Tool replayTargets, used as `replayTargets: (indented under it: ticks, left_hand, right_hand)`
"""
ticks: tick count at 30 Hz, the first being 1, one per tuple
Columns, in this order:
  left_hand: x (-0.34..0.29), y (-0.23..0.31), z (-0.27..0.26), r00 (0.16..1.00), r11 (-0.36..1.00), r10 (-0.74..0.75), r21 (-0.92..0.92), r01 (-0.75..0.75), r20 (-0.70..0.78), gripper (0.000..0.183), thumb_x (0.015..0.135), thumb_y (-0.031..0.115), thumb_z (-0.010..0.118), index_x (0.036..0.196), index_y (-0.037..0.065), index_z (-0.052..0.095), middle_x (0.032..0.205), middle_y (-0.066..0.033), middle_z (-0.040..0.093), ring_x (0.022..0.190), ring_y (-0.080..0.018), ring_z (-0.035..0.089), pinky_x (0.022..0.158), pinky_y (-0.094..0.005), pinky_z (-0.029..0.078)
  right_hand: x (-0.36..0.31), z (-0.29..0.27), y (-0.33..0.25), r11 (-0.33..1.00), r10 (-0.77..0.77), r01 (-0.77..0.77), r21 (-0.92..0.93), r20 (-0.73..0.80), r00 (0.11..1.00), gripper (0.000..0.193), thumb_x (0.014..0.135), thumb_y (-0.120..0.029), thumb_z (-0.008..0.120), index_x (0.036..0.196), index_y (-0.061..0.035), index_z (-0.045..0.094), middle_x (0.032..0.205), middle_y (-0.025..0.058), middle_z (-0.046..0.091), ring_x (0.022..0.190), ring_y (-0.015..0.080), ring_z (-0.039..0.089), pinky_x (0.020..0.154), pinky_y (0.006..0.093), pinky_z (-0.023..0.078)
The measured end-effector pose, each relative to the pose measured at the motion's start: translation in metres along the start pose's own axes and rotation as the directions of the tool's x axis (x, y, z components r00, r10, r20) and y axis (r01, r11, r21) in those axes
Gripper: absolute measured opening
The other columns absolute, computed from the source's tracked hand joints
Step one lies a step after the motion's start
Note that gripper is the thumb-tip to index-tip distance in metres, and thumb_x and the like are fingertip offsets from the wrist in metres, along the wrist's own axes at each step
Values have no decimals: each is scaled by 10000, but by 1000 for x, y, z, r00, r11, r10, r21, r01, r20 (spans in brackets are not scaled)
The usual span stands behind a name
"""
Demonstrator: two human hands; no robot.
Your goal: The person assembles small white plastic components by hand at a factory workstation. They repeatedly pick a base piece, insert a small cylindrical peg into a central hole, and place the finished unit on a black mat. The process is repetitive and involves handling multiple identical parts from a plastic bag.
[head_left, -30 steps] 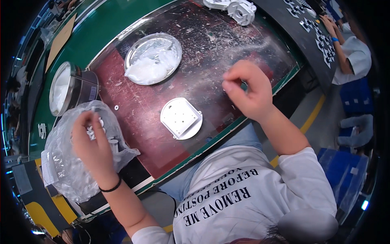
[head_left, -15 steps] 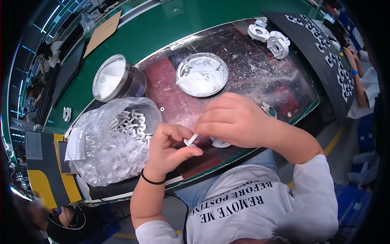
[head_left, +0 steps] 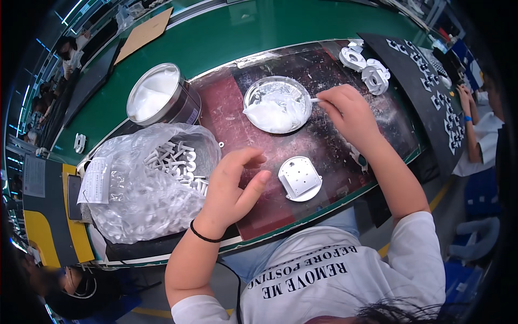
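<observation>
My right hand [head_left: 348,110] pinches a thin white plastic pin [head_left: 315,100] at the right rim of a round metal lid [head_left: 307,116]. On that lid lies a clear film with a heap of white grease [head_left: 272,112]. My left hand [head_left: 232,186] hovers open above the mat, thumb and fingers apart, with nothing in it. Just right of it, a light grey, flat-faced housing [head_left: 301,178] with small holes rests on the mat. Beside my left hand, a clear plastic bag [head_left: 145,205] gapes open, showing several loose white headed pins [head_left: 171,159].
Behind the bag stands an open metal tin [head_left: 189,102] of white grease. White housings [head_left: 374,76] sit at the far right of the mat [head_left: 226,116]. Farther right, a black board [head_left: 426,108] carries rows of small parts, with another person's hands [head_left: 465,97] beside it. A small white ring [head_left: 221,144] lies near the bag.
My right hand has left my left hand and moved away and to the right with the white pin, up to the lid. My left hand has let go and opened. The housing is uncovered.
</observation>
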State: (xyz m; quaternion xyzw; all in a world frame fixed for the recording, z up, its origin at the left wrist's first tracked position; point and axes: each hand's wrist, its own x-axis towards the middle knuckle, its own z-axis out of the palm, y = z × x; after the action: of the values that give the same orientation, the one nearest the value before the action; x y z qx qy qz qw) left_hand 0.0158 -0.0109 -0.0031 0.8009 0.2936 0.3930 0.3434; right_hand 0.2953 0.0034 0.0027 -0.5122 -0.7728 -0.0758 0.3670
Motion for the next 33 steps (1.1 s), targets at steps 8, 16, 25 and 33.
replayTargets:
  ticks: [8, 16, 25, 33]
  left_hand:
    - [3, 4, 0, 999, 986, 33, 164, -33, 6, 272, 777, 74, 634, 1042, 30, 589, 855, -112, 627, 787, -268, 599, 696, -351, 473]
    - [5, 6, 2, 999, 982, 53, 183, -52, 0, 252, 755, 32, 630, 1005, 47, 608, 784, -78, 626, 670, -234, 590, 619, -329, 472]
    - [5, 5, 2, 997, 979, 77, 188, -77, 7, 254, 748, 28, 640, 1000, 42, 610, 755, -77, 616, 644, -225, 572, 596, -324, 457]
    - [1, 4, 0, 998, 988, -37, 150, 28, 56, 336, 779, 17, 620, 1109, -2, 561, 808, -101, 628, 740, -213, 608, 697, -307, 473]
  right_hand:
    - [-8, 19, 11, 981, -81, 91, -171, 64, 995, 155, 753, -69, 631, 908, -62, 639, 884, 59, 604, 880, 241, 569, 774, 364, 448]
    - [-12, 15, 9, 974, -114, 131, -187, 99, 989, 151, 739, -70, 648, 890, -81, 645, 856, 37, 602, 848, 225, 572, 756, 351, 434]
    - [-13, 11, 4, 956, -142, 170, -239, 133, 981, 151, 730, -102, 663, 879, -86, 651, 844, 15, 594, 855, 202, 562, 759, 344, 410]
    - [-13, 12, 3, 956, -143, 159, -245, 85, 986, 101, 734, -117, 644, 832, -91, 646, 807, 19, 575, 852, 200, 543, 765, 334, 408]
